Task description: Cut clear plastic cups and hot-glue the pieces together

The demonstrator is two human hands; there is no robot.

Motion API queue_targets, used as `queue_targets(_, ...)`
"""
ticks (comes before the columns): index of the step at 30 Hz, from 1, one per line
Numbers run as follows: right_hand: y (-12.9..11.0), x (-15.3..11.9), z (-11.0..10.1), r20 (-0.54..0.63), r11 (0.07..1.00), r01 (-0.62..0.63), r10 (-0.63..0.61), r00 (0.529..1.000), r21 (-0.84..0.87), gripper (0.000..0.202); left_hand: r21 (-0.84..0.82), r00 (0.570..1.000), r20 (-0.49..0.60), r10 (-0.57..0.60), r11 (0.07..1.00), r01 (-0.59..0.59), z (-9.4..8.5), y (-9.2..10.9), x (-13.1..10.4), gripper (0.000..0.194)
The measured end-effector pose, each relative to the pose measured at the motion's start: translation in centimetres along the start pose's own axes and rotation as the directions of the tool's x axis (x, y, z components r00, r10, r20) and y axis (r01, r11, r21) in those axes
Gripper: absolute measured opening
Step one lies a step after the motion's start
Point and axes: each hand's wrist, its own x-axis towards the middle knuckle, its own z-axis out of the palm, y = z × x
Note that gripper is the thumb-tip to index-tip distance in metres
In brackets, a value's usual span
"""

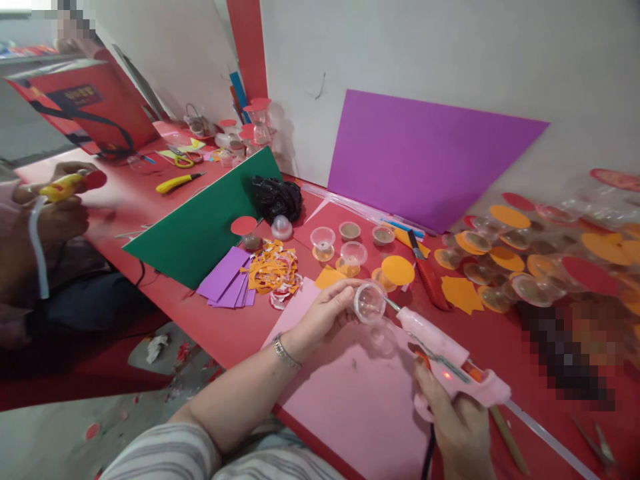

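Observation:
My left hand [336, 308] pinches a small clear plastic cup [369, 303] by its side, its round opening turned toward me. In my right hand [457, 423] is a pink hot glue gun [445, 357], a red light glowing on its body and a long clear glue stick [545, 437] reaching out of its back. The metal nozzle points at the cup's rim, close to it; whether they touch I cannot tell. Below the cup, another clear round piece [383, 337] shows over the pink sheet [345, 400]. Orange paper discs [398, 270] lie just beyond.
Several clear cups [353, 253] stand behind my hands. Orange paper scraps [274, 267], purple cards [227, 280] and a green board [200, 220] are to the left. A red-handled cutter [430, 277] and many cup pieces [530, 260] fill the right. Another person's hands [63, 200] hold a yellow glue gun.

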Motion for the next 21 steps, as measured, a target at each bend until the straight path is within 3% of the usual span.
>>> queue_targets(4,1.3,-0.8,-0.4,-0.005,0.989,0.072,-0.073,0.997,-0.132,0.016,0.042,0.999,0.048,0.012,0.999,-0.014,0.0,0.0,0.1,0.036)
queue_targets(10,2.7,-1.8,-0.8,-0.019,0.971,0.111,-0.118,0.993,-0.210,0.014,0.046,0.999,-0.012,0.036,0.998,-0.036,-0.1,-0.1,0.0,0.036)
queue_targets(16,1.1,-1.1,0.0,-0.048,0.997,-0.072,0.070,0.996,-0.042,0.017,0.020,0.996,-0.058,0.066,0.998,-0.065,-0.1,-0.1,0.0,0.041)
queue_targets(21,0.0,-0.9,0.7,-0.096,0.958,-0.256,0.269,0.958,0.129,0.024,0.021,0.995,-0.061,0.081,0.997,-0.080,0.1,0.2,-0.2,0.044)
